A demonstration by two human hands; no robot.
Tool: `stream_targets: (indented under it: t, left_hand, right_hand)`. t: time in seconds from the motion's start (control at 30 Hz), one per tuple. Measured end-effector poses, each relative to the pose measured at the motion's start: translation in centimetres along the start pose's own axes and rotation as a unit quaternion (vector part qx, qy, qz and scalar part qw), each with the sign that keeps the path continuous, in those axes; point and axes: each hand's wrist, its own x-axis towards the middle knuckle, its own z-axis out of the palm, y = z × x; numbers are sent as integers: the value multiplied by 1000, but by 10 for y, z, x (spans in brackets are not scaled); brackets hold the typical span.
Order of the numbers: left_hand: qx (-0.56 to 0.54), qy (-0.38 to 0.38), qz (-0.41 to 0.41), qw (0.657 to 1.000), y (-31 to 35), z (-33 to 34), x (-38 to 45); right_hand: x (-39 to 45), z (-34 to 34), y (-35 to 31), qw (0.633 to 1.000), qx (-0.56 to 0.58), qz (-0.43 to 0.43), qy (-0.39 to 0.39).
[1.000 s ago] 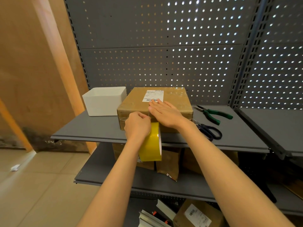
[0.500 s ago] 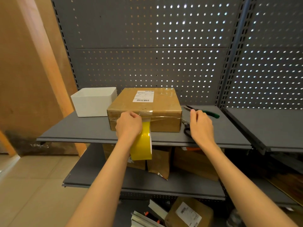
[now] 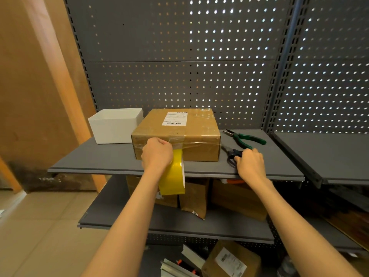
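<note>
A brown cardboard box [image 3: 179,132] with a white shipping label lies on the grey shelf [image 3: 99,158]. Clear tape runs along its front top edge. My left hand [image 3: 156,153] grips a yellow tape roll [image 3: 173,174] that hangs in front of the box's front face, below the shelf edge. To the right of the box lie dark-handled scissors [image 3: 231,154]. My right hand [image 3: 250,163] curls its fingers over their handles.
A white open bin [image 3: 115,125] stands left of the box. Green-handled pliers [image 3: 245,138] lie behind the scissors. Cardboard parcels and a paper bag sit on the lower shelf [image 3: 119,216]. A perforated grey back panel rises behind; a second shelf [image 3: 329,156] adjoins on the right.
My right hand left the top of the box, swung right and came down onto the scissors' handles. My left hand kept holding the tape roll at the box's front.
</note>
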Motion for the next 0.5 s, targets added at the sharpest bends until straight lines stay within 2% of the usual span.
stream_targets:
  t: [0.13, 0.2, 0.27, 0.37, 0.5]
  left_hand:
    - [6, -4, 6, 1000, 0, 0, 0]
    - [4, 0, 9, 1000, 0, 0, 0]
    - [2, 1, 9, 1000, 0, 0, 1]
    - [3, 1, 9, 1000, 0, 1, 1]
    - [3, 2, 11, 1000, -1, 1, 1]
  right_hand:
    - [2, -9, 1, 981, 179, 49, 47]
    - [4, -17, -1, 955, 290, 16, 58]
    - [3, -26, -4, 936, 346, -53, 48]
    - [-5, -32, -8, 933, 326, -151, -5]
    - [-18, -31, -15, 939, 269, -186, -106]
